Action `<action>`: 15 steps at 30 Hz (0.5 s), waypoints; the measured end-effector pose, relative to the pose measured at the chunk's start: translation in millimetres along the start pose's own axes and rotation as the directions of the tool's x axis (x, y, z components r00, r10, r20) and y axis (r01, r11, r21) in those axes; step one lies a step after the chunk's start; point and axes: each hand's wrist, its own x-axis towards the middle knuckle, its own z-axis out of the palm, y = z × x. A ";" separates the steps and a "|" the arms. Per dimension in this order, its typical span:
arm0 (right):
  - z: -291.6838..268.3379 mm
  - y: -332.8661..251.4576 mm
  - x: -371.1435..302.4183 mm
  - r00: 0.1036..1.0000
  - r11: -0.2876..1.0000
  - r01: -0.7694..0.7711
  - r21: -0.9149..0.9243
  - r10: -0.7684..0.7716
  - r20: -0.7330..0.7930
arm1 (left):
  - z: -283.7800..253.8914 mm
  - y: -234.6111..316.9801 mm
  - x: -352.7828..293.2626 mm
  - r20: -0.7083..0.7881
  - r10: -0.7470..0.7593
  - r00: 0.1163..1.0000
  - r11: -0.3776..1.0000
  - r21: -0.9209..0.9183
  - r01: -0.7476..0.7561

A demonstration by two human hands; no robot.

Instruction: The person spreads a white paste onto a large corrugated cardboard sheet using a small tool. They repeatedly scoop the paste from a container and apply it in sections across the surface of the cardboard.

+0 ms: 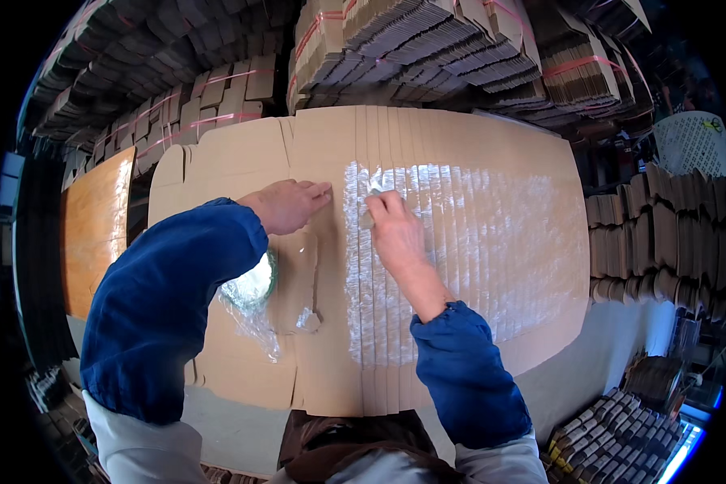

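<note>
Sheets of brown cardboard [323, 145] lie overlapped in front of me, their edges forming a row of narrow strips. Wet, shiny white paste [492, 242] coats those strips and the sheet to their right. My right hand [401, 238] is closed on a small pale tool [368, 218], whose kind I cannot make out, at the upper left of the coated area. Just left of the paste, my left hand [286, 206] lies on the cardboard with fingers stretched out, holding nothing. Below my left forearm is a round greenish bowl [258, 278] of white stuff, partly hidden by my sleeve.
Clear plastic film [254, 327] trails from the bowl. A small whitish lump [308, 320] lies nearby. Tied cardboard stacks [411, 40] rise behind the table. An orange-brown board [97, 234] stands left, more stacks [661, 230] right, and bundled pieces [617, 431] lower right.
</note>
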 end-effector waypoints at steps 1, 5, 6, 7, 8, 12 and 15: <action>7.5 -0.7 3.9 0.999 0.999 -0.019 -0.041 0.020 0.041 | 0.7 -1.1 2.3 -0.004 0.010 1.000 1.000 0.006 -0.010; 17.3 15.0 17.8 0.990 0.984 -0.083 -0.156 0.099 0.100 | 2.8 -5.7 2.7 -0.025 0.020 0.999 1.000 -0.017 -0.020; 12.2 25.5 18.5 0.989 0.979 -0.101 -0.178 0.118 0.086 | 3.8 -5.9 3.4 -0.047 0.035 0.998 0.999 -0.006 -0.035; 5.7 38.4 17.9 0.985 0.970 -0.134 -0.205 0.152 0.077 | 4.2 -6.8 2.9 -0.071 0.046 0.996 0.999 0.011 -0.046; -1.8 52.9 16.7 0.980 0.958 -0.166 -0.234 0.186 0.069 | 5.1 -6.6 3.6 -0.097 0.059 0.994 0.998 0.024 -0.057; -18.2 30.5 23.8 0.951 0.928 -0.265 -0.262 0.297 0.090 | 11.5 -7.4 2.0 -0.102 0.055 0.993 0.998 0.031 -0.052; 10.6 14.4 29.2 0.990 0.994 -0.036 -0.100 0.049 0.130 | 5.6 -3.4 9.0 -0.109 0.097 0.989 0.995 0.037 -0.094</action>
